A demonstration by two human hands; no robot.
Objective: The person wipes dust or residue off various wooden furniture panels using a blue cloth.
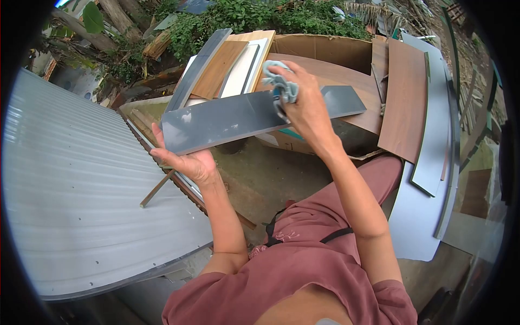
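Note:
A long dark grey board (222,120) with a glossy face is held up in front of me, tilted slightly, its right end higher. My left hand (187,160) supports its left end from below, the thumb and fingers around the end. A crumpled light blue cloth (281,86) is gripped in my right hand (304,103), pressed against the board's face right of its middle. The palm side and part of the fingers of my right hand are hidden by the cloth.
Wooden and white boards (219,70) lean behind, beside an open cardboard box (325,49). A brown board (403,100) and pale panels (420,216) lie at the right. Corrugated metal sheeting (92,184) spreads at the left. Green plants grow at the back.

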